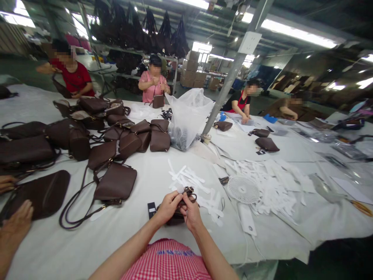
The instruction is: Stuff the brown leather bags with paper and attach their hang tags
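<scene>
In front of my chest, my left hand (169, 205) and my right hand (190, 212) are close together, both with fingers closed on a dark brown bag strap (190, 190). Gold-coloured metal shows at the strap, which loops up above the fingers. A small white piece (180, 189) shows at my left thumb; whether it is wrapped on the strap I cannot tell. Below the hands lies a brown handbag (175, 221), mostly hidden by them. Beside my left wrist sits a black tag (151, 210). Loose white strips (186, 177) lie just beyond the hands.
Brown handbags (116, 181) are heaped on the left, where another person's hands (17, 221) touch a bag. A clear plastic sack (189, 116) stands by a slanted metal post (227, 77). Rightward are a white fan (244, 190) and a pile of white strips (274, 186). Several co-workers sit opposite.
</scene>
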A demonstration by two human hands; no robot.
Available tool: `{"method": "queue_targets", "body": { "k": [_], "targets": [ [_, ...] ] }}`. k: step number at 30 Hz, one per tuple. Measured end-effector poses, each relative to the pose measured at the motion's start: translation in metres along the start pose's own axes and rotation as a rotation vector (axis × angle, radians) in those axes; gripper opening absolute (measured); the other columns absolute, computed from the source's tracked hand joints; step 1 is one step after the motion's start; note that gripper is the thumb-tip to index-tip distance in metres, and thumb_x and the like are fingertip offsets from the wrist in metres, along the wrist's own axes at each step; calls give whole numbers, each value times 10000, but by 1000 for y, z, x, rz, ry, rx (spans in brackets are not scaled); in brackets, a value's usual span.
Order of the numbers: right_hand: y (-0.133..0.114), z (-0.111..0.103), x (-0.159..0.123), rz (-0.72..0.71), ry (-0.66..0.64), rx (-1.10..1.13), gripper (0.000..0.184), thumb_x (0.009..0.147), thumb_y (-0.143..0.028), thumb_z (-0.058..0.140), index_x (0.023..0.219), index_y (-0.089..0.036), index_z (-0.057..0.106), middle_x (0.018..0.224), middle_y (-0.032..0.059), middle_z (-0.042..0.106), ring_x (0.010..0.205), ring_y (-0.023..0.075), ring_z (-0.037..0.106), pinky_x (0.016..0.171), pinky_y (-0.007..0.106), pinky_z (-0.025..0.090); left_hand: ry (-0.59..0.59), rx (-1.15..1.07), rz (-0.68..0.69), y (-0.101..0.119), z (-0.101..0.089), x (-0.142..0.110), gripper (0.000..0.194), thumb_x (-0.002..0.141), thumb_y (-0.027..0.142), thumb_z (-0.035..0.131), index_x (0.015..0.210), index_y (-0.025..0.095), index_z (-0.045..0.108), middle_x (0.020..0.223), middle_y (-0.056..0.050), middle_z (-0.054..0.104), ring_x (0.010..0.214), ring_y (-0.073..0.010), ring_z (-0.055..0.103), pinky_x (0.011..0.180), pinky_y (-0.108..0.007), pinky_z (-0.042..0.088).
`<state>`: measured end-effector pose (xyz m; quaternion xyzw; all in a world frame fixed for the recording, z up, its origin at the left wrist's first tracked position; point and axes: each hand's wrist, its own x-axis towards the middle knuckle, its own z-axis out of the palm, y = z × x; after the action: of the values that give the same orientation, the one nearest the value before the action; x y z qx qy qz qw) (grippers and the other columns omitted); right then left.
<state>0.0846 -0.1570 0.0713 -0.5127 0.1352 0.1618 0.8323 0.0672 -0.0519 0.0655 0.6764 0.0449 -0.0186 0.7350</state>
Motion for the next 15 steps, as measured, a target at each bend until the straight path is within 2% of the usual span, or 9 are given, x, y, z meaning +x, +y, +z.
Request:
{"method": "queue_targets", "body": {
  "k": [2, 5, 7, 9, 11, 13, 15],
  "targets": [
    [5, -4, 0, -9, -39, -124, 569, 582, -623, 767, 709, -214, 393, 513, -124, 310, 383, 21, 225, 344, 142, 158, 64, 4, -25, -2, 1, 2, 385, 853, 465, 498, 819, 119, 664, 707, -13, 590, 660, -138, 502, 619, -242, 412],
    [10, -14, -3, -43, -190, -525, 431, 776, -624, 567, 735, -209, 459, 460, -90, 383, 340, 67, 318, 336, 185, 234, 146, 77, -37, 1, -3, 7, 374, 860, 453, 491, 827, 127, 673, 688, -9, 606, 628, -140, 501, 589, -243, 403],
    [6, -20, -9, -204, -257, -838, 354, 846, -529, 482, 745, -192, 528, 511, -19, 507, 390, 113, 450, 390, 224, 339, 177, 178, -5, 4, -7, 8, 352, 868, 415, 481, 849, 136, 696, 721, -21, 626, 670, -152, 526, 633, -256, 424],
    [-2, -23, -15, -443, -230, -1051, 279, 858, -419, 462, 794, -181, 593, 657, 63, 622, 550, 171, 587, 517, 263, 436, 178, 298, 50, 7, -8, 8, 317, 863, 362, 481, 868, 156, 722, 765, -34, 630, 746, -167, 550, 719, -277, 441],
    [-13, -22, -20, -568, -209, -1129, 248, 862, -350, 458, 902, -180, 634, 789, 98, 672, 669, 205, 641, 625, 294, 480, 151, 385, 93, 10, -7, 7, 285, 844, 324, 494, 853, 174, 736, 788, -39, 611, 794, -172, 556, 772, -291, 443],
    [-22, -20, -23, -487, -242, -1063, 237, 875, -341, 474, 940, -193, 647, 782, 73, 682, 644, 199, 652, 627, 300, 507, 111, 395, 106, 13, -5, 5, 269, 830, 319, 508, 779, 172, 727, 771, -34, 588, 788, -166, 557, 758, -283, 450],
    [-27, -19, -23, -359, -300, -879, 195, 846, -358, 565, 917, -204, 662, 797, 51, 693, 692, 202, 674, 660, 303, 542, 83, 318, 79, 15, -2, 4, 267, 818, 336, 528, 703, 155, 688, 738, -23, 575, 735, -151, 559, 696, -261, 461]
  ]
}}
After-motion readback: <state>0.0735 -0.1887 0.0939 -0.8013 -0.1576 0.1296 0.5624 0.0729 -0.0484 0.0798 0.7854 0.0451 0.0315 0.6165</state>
